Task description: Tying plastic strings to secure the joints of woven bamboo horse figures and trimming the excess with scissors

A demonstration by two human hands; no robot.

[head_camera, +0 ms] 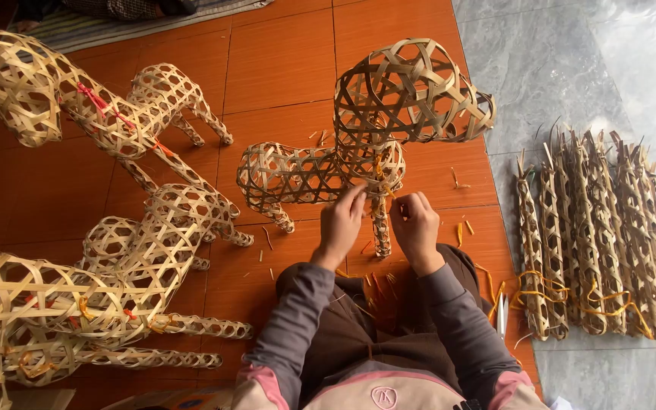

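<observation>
Head view shows both hands at the front of a woven bamboo animal figure (358, 144), which stands on the orange tiled floor (282, 68) just before the person's knees; the left hand (341, 222) pinches at the joint where a woven front leg (380, 226) meets the body, and the right hand (414, 225) closes its fingers on the same place from the other side; it seems they hold a thin orange binding strip (380, 173), but this is too small to tell surely; to do this step well, I judge one hand must keep the leg pressed firm and straight while the other pulls the strip tight; finished figures (108, 114) lie at the left, and bundled woven tubes (601, 235) lie well apart at the right.
</observation>
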